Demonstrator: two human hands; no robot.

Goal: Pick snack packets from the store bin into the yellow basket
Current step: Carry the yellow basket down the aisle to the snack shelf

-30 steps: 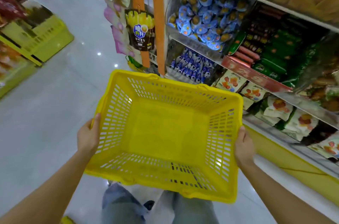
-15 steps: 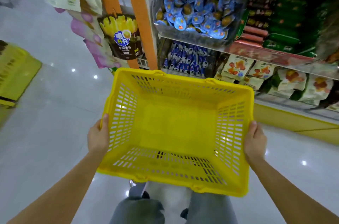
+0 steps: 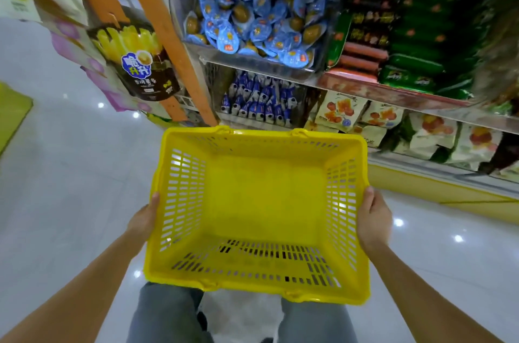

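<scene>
The yellow basket [image 3: 348,146] is held out in front of me with nothing inside it. My left hand [image 3: 143,220] grips its left rim and my right hand [image 3: 372,219] grips its right rim. Just beyond the basket's far edge, a wire store bin [image 3: 213,81] holds several small blue-and-white snack packets [image 3: 258,101]. Above that, a clear bin [image 3: 252,59] is heaped with blue packets of brown eggs [image 3: 252,14].
Orange shelf posts [image 3: 165,42] rise at the left of the bins, with a dark hanging snack bag [image 3: 140,61] beside them. White fruit-print bags [image 3: 341,113] and green and red sausage packs [image 3: 393,56] fill shelves to the right. Shiny grey floor [image 3: 56,174] lies on the left.
The shelves have come closer and larger in view, and the basket's far edge now sits right below the blue-packet bin. Both hands keep the same hold on the rims.
</scene>
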